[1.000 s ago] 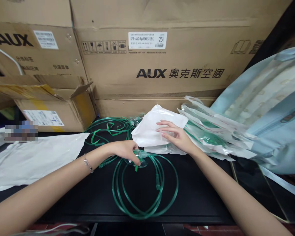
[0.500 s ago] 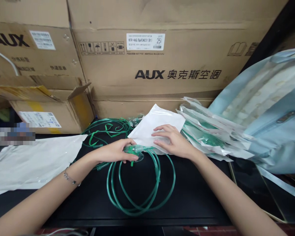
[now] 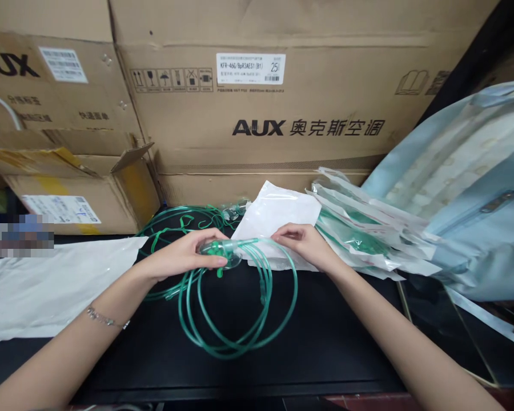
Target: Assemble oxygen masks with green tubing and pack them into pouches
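The small clear plastic mask with green fittings (image 3: pixel 220 251) has been lifted off the black table (image 3: pixel 334 337) since a second ago, and is now gripped between the thumb and curled fingers of the left hand (image 3: pixel 184 256), just above the table's surface. The coiled green translucent tubing (image 3: pixel 240 308) attached to it has been drawn upward with it, so that its loops now hang from the mask and only their lower part rests on the table. The right hand (image 3: pixel 302 242), which lay flat and spread on the white paper-backed pouch (image 3: pixel 278 220) a moment earlier, has been closed into a pinch at the pouch's near edge, where the tubing passes. The work appears to have moved from steadying to bringing mask and pouch together. A second tangle of green tubing (image 3: pixel 180 225) lies behind the left hand.
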Demonstrator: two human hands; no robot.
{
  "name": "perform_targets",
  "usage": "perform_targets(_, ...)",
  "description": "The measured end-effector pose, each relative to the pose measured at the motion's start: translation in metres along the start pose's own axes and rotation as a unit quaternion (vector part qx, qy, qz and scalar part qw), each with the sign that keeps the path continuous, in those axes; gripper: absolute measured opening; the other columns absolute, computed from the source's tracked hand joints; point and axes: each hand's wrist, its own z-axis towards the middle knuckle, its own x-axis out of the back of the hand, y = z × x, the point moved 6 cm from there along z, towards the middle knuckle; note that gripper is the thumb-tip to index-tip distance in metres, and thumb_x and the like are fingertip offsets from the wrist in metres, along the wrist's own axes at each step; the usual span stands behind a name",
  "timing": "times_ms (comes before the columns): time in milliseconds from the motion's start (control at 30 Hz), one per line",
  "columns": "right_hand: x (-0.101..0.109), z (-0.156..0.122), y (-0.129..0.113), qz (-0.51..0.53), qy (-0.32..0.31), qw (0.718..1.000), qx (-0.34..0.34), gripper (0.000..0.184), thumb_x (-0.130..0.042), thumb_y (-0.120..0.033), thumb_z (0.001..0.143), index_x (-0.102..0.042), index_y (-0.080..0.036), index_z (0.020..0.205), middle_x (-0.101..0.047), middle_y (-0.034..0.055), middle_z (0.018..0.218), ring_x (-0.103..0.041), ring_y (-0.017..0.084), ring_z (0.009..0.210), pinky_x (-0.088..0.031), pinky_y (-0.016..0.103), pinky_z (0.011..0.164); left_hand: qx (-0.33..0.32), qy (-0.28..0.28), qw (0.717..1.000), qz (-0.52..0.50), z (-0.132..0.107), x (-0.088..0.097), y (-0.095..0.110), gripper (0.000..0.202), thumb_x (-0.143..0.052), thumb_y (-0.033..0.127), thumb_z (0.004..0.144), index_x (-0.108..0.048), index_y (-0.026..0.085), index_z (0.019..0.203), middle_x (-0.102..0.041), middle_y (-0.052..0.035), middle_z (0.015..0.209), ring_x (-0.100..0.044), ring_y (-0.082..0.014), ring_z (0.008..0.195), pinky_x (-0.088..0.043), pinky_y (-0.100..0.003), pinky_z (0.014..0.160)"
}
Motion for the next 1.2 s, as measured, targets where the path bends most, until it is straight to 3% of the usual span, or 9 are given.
perform_targets(133,-0.003,-0.003,-0.001,0.013,0.052,0.998,0.012,0.014,-0.061,-0.031,0.071,-0.063,-0.017,0.067,-0.065,0.0036,0.074,-0.061,0.019,0.076,-0.047,0.034,0.075,0.041,0.024,0.999,-0.020,0.006,-0.006,-0.005,0.024,-0.063,0.034,0.070,-0.055,0.017,0.085,-0.057,0.0010,0.075,-0.054,-0.0137,0.071,-0.042,-0.027,0.067)
perform_targets(233,-0.008,-0.008,-0.009,0.010,0.078,0.994,0.073,0.013,-0.061,-0.030,0.074,-0.062,-0.018,0.068,-0.061,0.0046,0.078,-0.058,0.019,0.080,-0.045,0.035,0.077,0.090,0.025,0.993,-0.071,0.014,-0.018,-0.015,0.026,-0.065,0.035,0.068,-0.054,0.015,0.081,-0.057,0.0005,0.073,-0.053,-0.0128,0.068,-0.042,-0.026,0.061)
perform_targets(433,-0.016,-0.016,-0.025,-0.016,0.017,0.979,0.200,0.011,-0.057,-0.028,0.080,-0.062,-0.020,0.075,-0.057,0.0047,0.080,-0.056,0.017,0.079,-0.044,0.035,0.077,0.193,0.128,0.952,-0.200,0.020,-0.012,-0.038,0.045,-0.076,0.032,0.057,-0.049,0.015,0.089,-0.057,0.0002,0.072,-0.055,-0.0117,0.064,-0.040,-0.025,0.056)
perform_targets(500,-0.017,-0.016,-0.026,-0.008,-0.006,0.977,0.213,0.011,-0.056,-0.027,0.081,-0.062,-0.020,0.076,-0.056,0.0045,0.081,-0.055,0.017,0.080,-0.045,0.035,0.077,0.179,0.130,0.950,-0.219,0.022,-0.011,-0.040,0.047,-0.077,0.028,0.056,-0.050,0.015,0.092,-0.058,-0.0007,0.075,-0.055,-0.0110,0.064,-0.040,-0.025,0.057)
perform_targets(600,-0.018,-0.015,-0.026,0.008,-0.029,0.975,0.222,0.009,-0.056,-0.026,0.081,-0.061,-0.020,0.077,-0.056,0.0043,0.082,-0.055,0.017,0.081,-0.045,0.036,0.078,0.150,0.067,0.947,-0.274,0.028,-0.019,-0.039,0.038,-0.076,0.024,0.058,-0.055,0.014,0.089,-0.058,0.0010,0.074,-0.053,-0.0087,0.063,-0.038,-0.023,0.057)
perform_targets(733,-0.013,-0.014,-0.025,0.030,0.003,0.974,0.222,0.006,-0.057,-0.023,0.080,-0.061,-0.021,0.077,-0.055,0.0042,0.083,-0.055,0.017,0.082,-0.044,0.036,0.079,0.165,0.024,0.933,-0.320,0.032,-0.030,-0.042,0.031,-0.075,0.021,0.059,-0.058,0.015,0.084,-0.056,0.0033,0.069,-0.050,-0.0062,0.058,-0.035,-0.020,0.053)
perform_targets(833,-0.012,-0.015,-0.026,0.041,-0.001,0.973,0.229,0.005,-0.057,-0.021,0.080,-0.061,-0.020,0.078,-0.055,0.0044,0.083,-0.055,0.017,0.084,-0.044,0.037,0.080,0.142,0.037,0.940,-0.307,0.034,-0.030,-0.041,0.028,-0.074,0.023,0.060,-0.057,0.015,0.081,-0.054,0.0039,0.068,-0.046,-0.0050,0.056,-0.032,-0.019,0.049)
perform_targets(1000,-0.017,-0.020,-0.034,0.028,-0.078,0.962,0.260,0.006,-0.056,-0.018,0.080,-0.062,-0.020,0.080,-0.057,0.0046,0.083,-0.056,0.017,0.081,-0.046,0.037,0.078,0.126,0.073,0.957,-0.250,0.030,-0.026,-0.038,0.035,-0.072,0.033,0.063,-0.056,0.018,0.091,-0.056,0.0018,0.076,-0.051,-0.0077,0.064,-0.033,-0.017,0.048)
perform_targets(1200,-0.025,-0.026,-0.046,-0.089,-0.099,0.948,0.288,0.007,-0.055,-0.020,0.081,-0.062,-0.021,0.081,-0.057,0.0046,0.086,-0.055,0.018,0.088,-0.035,0.044,0.097,0.081,0.154,0.969,-0.175,0.026,-0.020,-0.030,0.035,-0.062,0.043,0.071,-0.054,0.015,0.092,-0.058,-0.0017,0.074,-0.054,-0.0112,0.061,-0.035,-0.017,0.039)
